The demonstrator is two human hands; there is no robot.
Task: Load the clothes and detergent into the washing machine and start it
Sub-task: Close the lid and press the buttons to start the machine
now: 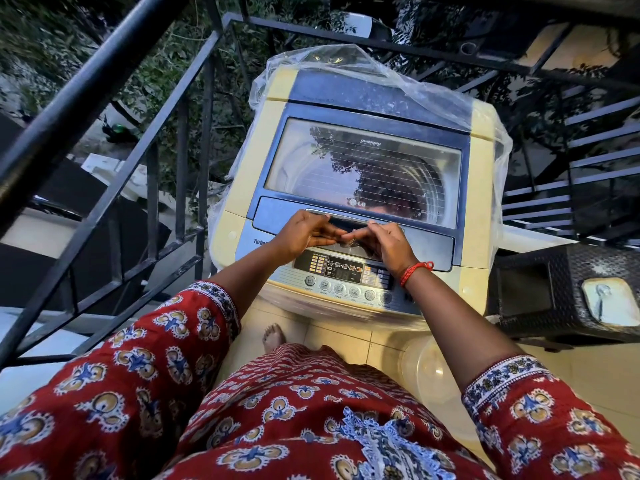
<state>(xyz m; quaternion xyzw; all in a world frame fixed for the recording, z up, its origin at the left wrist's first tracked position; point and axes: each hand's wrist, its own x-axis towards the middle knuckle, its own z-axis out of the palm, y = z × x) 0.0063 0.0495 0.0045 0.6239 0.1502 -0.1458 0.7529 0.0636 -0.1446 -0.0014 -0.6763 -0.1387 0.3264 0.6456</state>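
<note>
While the lid (363,164) lies closed across the centre of the frame, a person's two hands meet at its front handle (349,221), just above the control panel (343,271). Left hand (304,233) and right hand (388,242) both rest with fingers curled at the handle's edge, fingertips nearly touching each other; whether they grip it firmly cannot be told. A top-loading washing machine (249,157) stands beneath them, with a clear plastic cover (346,64) pushed back over its rear toward the upper centre. A black railing (104,109) runs along the left, and a dark woven stool (571,289) sits at right.
</note>
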